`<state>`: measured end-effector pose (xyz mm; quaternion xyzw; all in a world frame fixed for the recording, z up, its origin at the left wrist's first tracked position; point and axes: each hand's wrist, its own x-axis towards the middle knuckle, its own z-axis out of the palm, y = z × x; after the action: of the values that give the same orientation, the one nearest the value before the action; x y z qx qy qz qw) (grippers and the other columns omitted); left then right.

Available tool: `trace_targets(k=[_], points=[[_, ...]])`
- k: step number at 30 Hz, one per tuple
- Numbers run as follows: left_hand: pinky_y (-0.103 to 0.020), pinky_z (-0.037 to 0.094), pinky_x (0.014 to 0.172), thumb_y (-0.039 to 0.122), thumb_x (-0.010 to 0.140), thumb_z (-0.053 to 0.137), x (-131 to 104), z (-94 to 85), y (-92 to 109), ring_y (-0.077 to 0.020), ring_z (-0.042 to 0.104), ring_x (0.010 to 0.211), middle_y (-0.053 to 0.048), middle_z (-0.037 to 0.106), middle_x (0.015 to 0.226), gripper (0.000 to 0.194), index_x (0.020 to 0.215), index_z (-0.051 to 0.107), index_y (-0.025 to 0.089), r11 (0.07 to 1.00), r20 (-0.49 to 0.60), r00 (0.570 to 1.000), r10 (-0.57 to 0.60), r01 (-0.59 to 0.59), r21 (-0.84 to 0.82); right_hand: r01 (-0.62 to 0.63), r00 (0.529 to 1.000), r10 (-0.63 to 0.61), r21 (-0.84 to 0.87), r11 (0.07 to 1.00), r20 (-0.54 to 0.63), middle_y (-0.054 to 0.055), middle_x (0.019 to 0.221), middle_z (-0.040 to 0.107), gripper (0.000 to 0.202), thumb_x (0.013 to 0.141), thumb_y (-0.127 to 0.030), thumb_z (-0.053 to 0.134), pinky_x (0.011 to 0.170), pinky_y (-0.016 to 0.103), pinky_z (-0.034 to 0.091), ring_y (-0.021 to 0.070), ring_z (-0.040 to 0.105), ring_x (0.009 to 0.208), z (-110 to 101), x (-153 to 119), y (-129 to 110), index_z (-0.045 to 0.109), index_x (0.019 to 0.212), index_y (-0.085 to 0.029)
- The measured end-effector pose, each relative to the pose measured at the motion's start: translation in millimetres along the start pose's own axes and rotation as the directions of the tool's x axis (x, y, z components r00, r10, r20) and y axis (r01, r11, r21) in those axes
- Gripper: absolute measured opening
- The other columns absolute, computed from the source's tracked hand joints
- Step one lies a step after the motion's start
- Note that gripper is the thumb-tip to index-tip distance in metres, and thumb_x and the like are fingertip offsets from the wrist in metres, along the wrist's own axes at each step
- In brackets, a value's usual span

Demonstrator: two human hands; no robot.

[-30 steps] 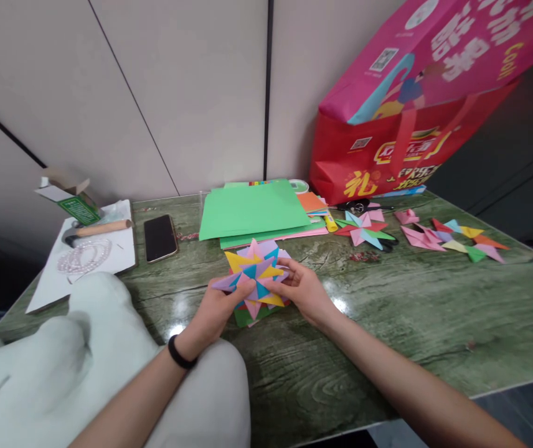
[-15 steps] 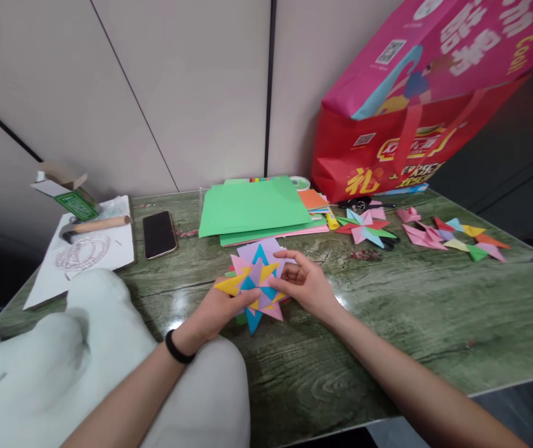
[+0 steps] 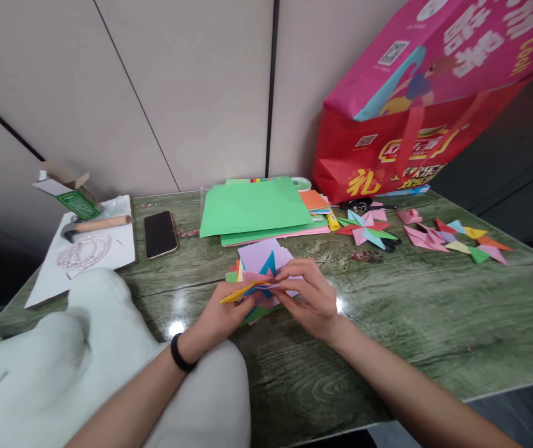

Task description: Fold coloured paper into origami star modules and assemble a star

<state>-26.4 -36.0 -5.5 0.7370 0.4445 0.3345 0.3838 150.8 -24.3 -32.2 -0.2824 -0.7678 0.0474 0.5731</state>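
A folded paper star [image 3: 266, 281] in blue, pink, yellow and purple is tilted nearly edge-on between my hands. My left hand [image 3: 223, 311] grips its left side, by a yellow point. From the right, my right hand [image 3: 311, 298] pinches the star with thumb and fingers. Behind and beneath it lie a purple sheet [image 3: 257, 252] and other coloured papers, partly hidden by my hands.
Green sheets [image 3: 257, 208] lie behind my hands, with a phone [image 3: 160, 234] to their left. Folded stars [image 3: 367, 229] and pink pieces sit at the right. Red and pink bags [image 3: 345, 152] stand behind. A hammer [image 3: 103, 225] and beads lie far left.
The star has tipped from facing the camera to nearly edge-on. My right hand's fingers have closed on its right side.
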Motion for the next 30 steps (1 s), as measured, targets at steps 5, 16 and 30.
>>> trace_targets(k=[5, 16, 30], points=[[-0.023, 0.048, 0.069, 0.01, 0.077, 0.048, 0, -0.6, -2, -0.0148, 0.063, 0.072, -0.001, 0.072, 0.09, 0.032, 0.1, 0.068, 0.021, 0.998, 0.005, 0.999, 0.046, -0.046, 0.042, -0.007, 0.998, 0.001, -0.093, 0.996, -0.065, 0.004, 0.088, 0.058, 0.024, 0.071, -0.005, 0.065, 0.071, 0.038, 0.047, 0.0195, 0.053, 0.085, -3, -1, -2, 0.064, 0.085, -0.025], [-0.021, 0.046, 0.057, 0.02, 0.081, 0.049, -2, 1.9, -9, -0.0138, 0.06, 0.06, -0.003, 0.071, 0.073, 0.022, 0.084, 0.07, 0.014, 0.997, 0.005, 1.0, 0.028, -0.028, 0.075, -0.09, 0.992, 0.091, -0.011, 0.996, 0.092, 0.004, 0.085, 0.06, 0.018, 0.075, -0.012, 0.061, 0.072, 0.037, 0.044, 0.0191, 0.051, 0.083, -1, 6, -3, 0.062, 0.089, -0.023], [-0.022, 0.047, 0.067, 0.013, 0.082, 0.046, -4, 3.9, -14, -0.0124, 0.061, 0.067, -0.003, 0.07, 0.086, 0.027, 0.101, 0.065, 0.017, 0.98, 0.049, 0.985, 0.165, -0.169, 0.103, -0.162, 0.968, 0.148, 0.053, 0.985, 0.202, 0.001, 0.078, 0.063, 0.008, 0.077, -0.019, 0.061, 0.078, 0.04, 0.037, 0.0194, 0.052, 0.082, -3, 6, -4, 0.061, 0.084, -0.024]])
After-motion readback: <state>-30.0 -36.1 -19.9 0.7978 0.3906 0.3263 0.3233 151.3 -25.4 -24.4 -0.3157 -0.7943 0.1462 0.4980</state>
